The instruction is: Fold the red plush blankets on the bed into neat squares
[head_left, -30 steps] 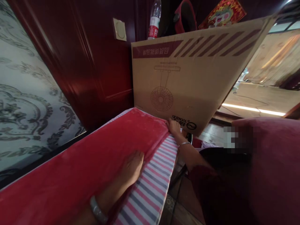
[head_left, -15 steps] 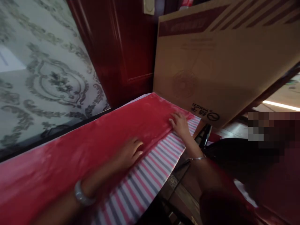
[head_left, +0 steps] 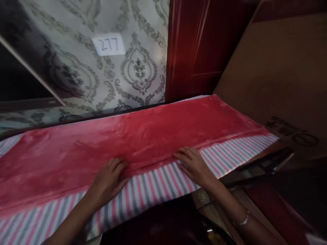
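A long red plush cloth [head_left: 158, 126] lies spread over a striped pink, grey and white cloth [head_left: 150, 189]. My left hand [head_left: 108, 182] rests on the red cloth near its front edge, fingers stretched out over the fabric. Farther right, my right hand [head_left: 192, 165] touches the same front edge where red meets stripes; its fingers are apart and lie flat. Neither hand appears to grip the fabric. Small creases run along the red cloth's front edge, and its left and right ends show in view.
Behind the cloth stands a patterned wall with a paper marked 277 [head_left: 109, 44], and a dark red door panel [head_left: 196, 47]. A large cardboard box [head_left: 278, 75] stands at the right end. Dark chair-like parts [head_left: 270, 166] are at the lower right.
The view has swung left, showing more of the cloth's left side. My right hand has moved from the cloth's right end back along the front edge, closer to my left hand.
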`<state>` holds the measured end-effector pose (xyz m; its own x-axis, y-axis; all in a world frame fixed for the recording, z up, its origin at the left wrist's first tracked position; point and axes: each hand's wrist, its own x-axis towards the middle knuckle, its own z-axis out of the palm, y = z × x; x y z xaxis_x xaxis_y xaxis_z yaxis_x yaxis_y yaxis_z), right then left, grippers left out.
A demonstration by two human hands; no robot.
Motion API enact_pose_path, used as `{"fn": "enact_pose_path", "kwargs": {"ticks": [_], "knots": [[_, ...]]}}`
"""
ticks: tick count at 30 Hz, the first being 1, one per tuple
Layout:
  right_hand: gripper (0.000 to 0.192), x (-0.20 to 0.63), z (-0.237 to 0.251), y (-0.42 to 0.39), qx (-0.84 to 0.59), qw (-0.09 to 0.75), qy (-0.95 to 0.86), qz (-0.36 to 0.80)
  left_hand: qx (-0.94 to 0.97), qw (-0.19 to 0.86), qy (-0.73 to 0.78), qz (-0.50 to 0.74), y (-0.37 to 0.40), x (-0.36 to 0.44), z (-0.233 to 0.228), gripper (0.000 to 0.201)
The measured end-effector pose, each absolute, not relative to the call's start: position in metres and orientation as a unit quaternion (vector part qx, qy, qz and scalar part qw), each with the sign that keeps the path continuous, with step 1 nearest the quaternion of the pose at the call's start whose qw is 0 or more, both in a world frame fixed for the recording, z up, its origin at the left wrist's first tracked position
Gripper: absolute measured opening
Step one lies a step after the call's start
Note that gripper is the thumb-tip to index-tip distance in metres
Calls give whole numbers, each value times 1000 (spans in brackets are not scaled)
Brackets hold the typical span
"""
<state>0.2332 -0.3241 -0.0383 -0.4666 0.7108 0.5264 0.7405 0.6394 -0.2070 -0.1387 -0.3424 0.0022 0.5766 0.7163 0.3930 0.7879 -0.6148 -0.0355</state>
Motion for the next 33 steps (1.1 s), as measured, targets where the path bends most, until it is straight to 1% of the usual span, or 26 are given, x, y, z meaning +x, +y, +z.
{"fn": "enact_pose_path", "kwargs": {"ticks": [4, 8, 11, 13, 15, 17, 22, 25, 29, 31, 33], "knots": [[36, 212, -44, -316, -421, 265, -866, -55, -867, 122, -457, -158, -354, -159, -16, 31], [39, 209, -47, -306, -428, 245, -863, -109, -861, 149, -457, -166, -352, -160, -26, 26], [31, 216, -45, -302, -428, 260, -855, -134, -850, 155, -464, -194, -351, -157, -24, 22], [28, 219, -42, -303, -433, 284, -845, -130, -844, 138, -476, -205, -355, -155, -21, 21], [27, 219, -41, -306, -433, 303, -842, -111, -846, 96, -481, -208, -360, -155, -17, 18], [26, 214, -42, -308, -424, 307, -847, -89, -844, 67, -489, -209, -364, -156, -14, 17], [27, 194, -47, -304, -410, 286, -862, -84, -825, 120, -523, -174, -360, -158, -16, 19], [26, 190, -48, -299, -405, 300, -859, -92, -829, 112, -528, -148, -356, -158, -20, 25], [26, 195, -49, -302, -393, 334, -847, -127, -822, 119, -525, -186, -358, -159, -25, 29], [27, 199, -51, -307, -388, 326, -854, -118, -826, 112, -520, -185, -362, -158, -25, 28], [25, 204, -50, -310, -377, 323, -864, -84, -833, 90, -521, -164, -367, -157, -22, 26]]}}
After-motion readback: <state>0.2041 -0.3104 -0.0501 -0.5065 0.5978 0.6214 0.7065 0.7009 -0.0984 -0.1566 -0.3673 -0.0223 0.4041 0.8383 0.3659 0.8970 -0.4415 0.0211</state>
